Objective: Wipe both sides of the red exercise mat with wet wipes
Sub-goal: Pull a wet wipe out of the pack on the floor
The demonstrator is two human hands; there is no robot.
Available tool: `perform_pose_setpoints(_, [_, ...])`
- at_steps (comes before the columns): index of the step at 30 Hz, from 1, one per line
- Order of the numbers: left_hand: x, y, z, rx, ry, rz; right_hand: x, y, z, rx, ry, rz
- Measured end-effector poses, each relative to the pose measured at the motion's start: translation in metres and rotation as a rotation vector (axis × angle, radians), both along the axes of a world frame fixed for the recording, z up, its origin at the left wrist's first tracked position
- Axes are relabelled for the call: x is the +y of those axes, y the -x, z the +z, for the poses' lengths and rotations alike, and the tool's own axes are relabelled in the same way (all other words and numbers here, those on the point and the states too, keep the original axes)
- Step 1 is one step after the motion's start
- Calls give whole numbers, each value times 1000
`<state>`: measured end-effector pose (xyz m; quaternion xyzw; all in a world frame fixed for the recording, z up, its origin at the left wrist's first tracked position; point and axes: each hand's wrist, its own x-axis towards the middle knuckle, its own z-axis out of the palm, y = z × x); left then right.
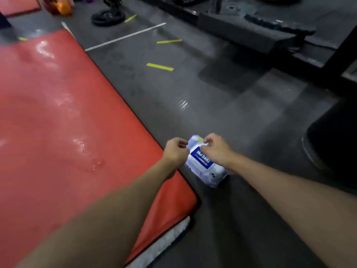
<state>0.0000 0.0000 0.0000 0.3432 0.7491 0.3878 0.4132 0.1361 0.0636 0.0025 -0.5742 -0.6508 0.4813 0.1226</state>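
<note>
See left hand curled beside the wet wipes pack, hold too blurry to tell. See right hand pinching the pack's top, on the floor at 3 o'clock from the red mat. Press down, peel slowly, pull one wipe.

the red mat has a smooth, glossy, vinyl-like skin with wet-looking shine. its open end shows white, rough, fibrous padding. the wipes pack is soft, shiny plastic film with a printed blue label. the floor looks dark, rubbery and mostly matt, with a dull sheen. the yellow tape strips look matt.
</note>
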Motion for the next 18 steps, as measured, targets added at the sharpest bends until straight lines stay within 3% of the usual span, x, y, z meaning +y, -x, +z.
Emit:
perform_pose_setpoints(5, [-8, -12, -61, 58, -51, -44, -1, 5, -59, -338, -246, 127])
perform_pose_setpoints(8, [-13, -17, -65, 93, -53, -127, -11, 1, -68, -491, -338, 182])
perform_pose_setpoints(18, [-12, -25, -76, 273, -23, -168, -5, 1, -66, -493, -526, 194])
